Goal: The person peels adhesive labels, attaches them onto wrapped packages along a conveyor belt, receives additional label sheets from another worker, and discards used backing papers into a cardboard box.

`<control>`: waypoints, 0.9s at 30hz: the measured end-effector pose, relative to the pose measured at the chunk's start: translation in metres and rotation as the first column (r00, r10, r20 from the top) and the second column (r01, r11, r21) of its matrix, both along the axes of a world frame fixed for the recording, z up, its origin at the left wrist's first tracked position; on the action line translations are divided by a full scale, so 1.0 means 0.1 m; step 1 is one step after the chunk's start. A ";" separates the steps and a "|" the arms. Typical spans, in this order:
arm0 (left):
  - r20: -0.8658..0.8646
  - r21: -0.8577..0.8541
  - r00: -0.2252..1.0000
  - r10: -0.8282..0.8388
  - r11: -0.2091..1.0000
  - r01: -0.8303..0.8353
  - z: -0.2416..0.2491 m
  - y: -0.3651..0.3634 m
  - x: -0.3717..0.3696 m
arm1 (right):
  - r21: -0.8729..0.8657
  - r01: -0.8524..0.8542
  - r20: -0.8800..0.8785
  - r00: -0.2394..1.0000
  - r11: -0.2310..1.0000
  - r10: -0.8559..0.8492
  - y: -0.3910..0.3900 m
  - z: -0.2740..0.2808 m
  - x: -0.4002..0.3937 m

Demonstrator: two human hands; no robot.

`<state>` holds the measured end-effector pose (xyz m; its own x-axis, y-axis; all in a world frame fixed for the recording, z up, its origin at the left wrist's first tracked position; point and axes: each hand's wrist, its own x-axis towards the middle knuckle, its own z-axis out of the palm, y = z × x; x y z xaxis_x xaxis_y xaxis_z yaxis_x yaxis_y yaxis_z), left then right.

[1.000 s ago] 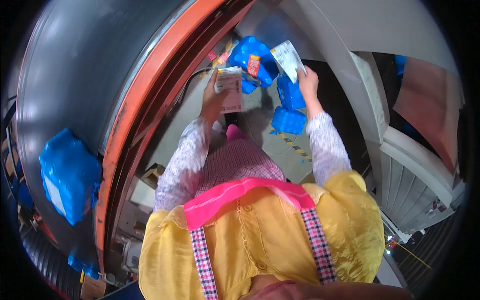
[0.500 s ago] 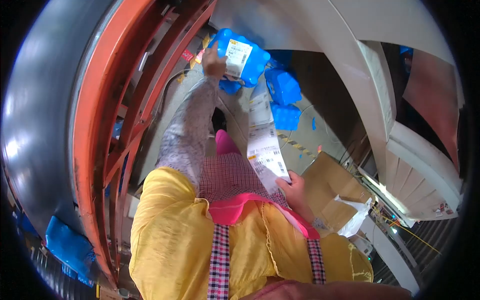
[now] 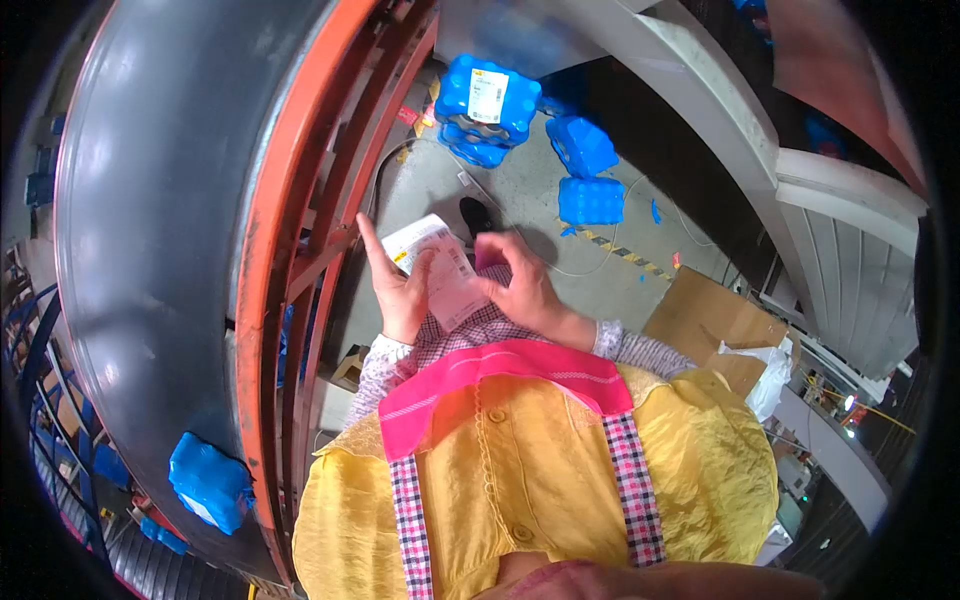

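Observation:
A strip of white printed labels [image 3: 445, 275] is in front of my apron, shorter in view and apparently folded. My left hand [image 3: 400, 295] holds it, thumb pressed on the printed face and index finger stretched out beyond the left edge. On the other side is my right hand [image 3: 535, 290], with its fingers curved, a gap between thumb and index finger, and the thumb tip at the strip's right edge. Farther off on the floor, a blue-wrapped pack [image 3: 490, 95] bears a white and yellow label on top; neither hand touches it.
More blue packs [image 3: 590, 200] lie on the floor to the right of the labelled one. An orange metal frame [image 3: 270, 250] and dark conveyor belt [image 3: 170, 250] run along my left, with a blue pack [image 3: 210, 483] on the belt. A cardboard box [image 3: 710, 325] stands at right.
My left hand has left the labelled blue pack and come back to the label strip. The long hanging strip is now gathered up between my hands. The view has shifted slightly.

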<state>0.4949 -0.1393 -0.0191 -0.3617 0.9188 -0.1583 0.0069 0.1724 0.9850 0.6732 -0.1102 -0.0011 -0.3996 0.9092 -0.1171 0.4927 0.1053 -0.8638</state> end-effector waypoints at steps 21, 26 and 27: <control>0.847 -0.082 0.504 0.168 0.979 -0.188 0.92 -0.83 -0.78 | 0.772 -0.196 -0.062 0.923 0.605 0.379 0.10 1.93 -0.83; 0.820 -0.194 0.472 0.325 0.932 -0.305 0.50 -1.06 -0.85 | 0.357 0.355 -0.426 0.885 0.864 -0.188 0.73 2.17 -0.59; 0.812 -0.210 0.478 0.336 0.931 -0.299 0.47 -1.07 -0.84 | 0.241 0.420 -0.496 0.828 0.875 -0.261 1.00 2.18 -0.63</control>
